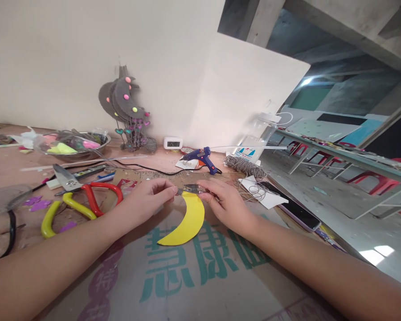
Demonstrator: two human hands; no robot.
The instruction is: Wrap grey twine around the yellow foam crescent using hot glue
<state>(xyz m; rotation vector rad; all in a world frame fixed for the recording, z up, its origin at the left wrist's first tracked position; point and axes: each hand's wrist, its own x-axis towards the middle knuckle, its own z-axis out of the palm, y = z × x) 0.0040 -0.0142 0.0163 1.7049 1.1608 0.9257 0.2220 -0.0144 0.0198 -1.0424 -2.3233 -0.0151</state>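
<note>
A yellow crescent (187,223) lies flat on the printed sheet (254,290), its upper tip between my two hands. My right hand (225,203) has its thumb and fingers closed on a small dark metallic tool (191,188) with a narrow tip, which reaches left over that tip of the crescent. I cannot make out its exact kind. From the other side, my left hand (155,198) pinches close to the tool's tip. A small greyish bit shows at its fingertips, too small to name.
Red-and-yellow-handled scissors (87,200) lie left of my left forearm. Behind my hands are a blue glue gun (202,158), a small white clock (173,143) and grey yarn (245,167). A phone (294,207) lies right. Decorated grey crescents (123,98) hang at the wall near a bowl (76,147).
</note>
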